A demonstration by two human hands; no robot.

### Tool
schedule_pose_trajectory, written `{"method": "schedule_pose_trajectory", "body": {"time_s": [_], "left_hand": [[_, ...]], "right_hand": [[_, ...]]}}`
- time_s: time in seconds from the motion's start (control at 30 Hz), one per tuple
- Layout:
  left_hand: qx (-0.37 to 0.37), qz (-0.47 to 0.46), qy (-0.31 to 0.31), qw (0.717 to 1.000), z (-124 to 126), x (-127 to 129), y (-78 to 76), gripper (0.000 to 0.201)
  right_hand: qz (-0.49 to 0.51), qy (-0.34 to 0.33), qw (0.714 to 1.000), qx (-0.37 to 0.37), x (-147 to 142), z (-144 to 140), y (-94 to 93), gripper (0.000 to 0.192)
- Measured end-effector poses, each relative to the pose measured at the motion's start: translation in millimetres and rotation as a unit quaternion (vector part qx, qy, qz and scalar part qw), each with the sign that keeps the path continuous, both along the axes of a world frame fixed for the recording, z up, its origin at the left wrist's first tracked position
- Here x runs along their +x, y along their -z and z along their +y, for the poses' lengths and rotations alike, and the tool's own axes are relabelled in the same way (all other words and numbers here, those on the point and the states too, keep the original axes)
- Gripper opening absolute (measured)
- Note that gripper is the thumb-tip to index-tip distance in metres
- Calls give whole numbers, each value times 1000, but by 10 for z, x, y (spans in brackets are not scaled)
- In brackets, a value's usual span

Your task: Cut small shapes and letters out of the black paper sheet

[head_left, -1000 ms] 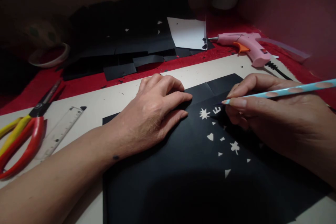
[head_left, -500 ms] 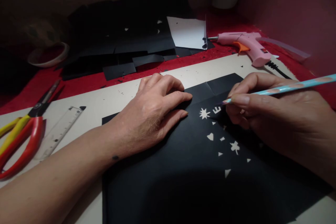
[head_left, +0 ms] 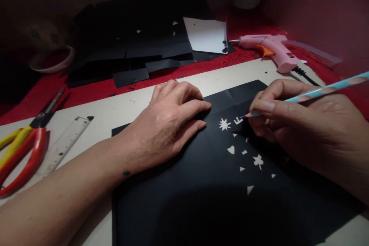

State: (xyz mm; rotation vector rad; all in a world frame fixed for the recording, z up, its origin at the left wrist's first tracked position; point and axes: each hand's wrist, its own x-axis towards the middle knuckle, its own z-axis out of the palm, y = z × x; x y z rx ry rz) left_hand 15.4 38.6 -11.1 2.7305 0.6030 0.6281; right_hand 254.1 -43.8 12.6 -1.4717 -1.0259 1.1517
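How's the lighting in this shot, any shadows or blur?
Head view: dim, with light falling mostly on the left hand and right hand; a broad shadow darkens the near part of the black paper; the back is murky; the pink glue gun stays sharp.

left hand flat, palm down, right hand fingers pinched

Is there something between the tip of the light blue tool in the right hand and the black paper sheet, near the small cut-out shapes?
Nothing visible. The right hand holds the light blue pen-shaped tool with its tip at the black paper sheet. The left hand lies flat on the sheet, left of the tip.
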Motion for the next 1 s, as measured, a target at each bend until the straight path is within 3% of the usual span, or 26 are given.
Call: {"method": "schedule_pose_trajectory", "body": {"time_s": [1.0], "left_hand": [[-12, 5, -2, 1000, -1, 9, -3, 32]], "right_hand": [[23, 9, 1000, -14, -7, 17, 14, 40]]}}
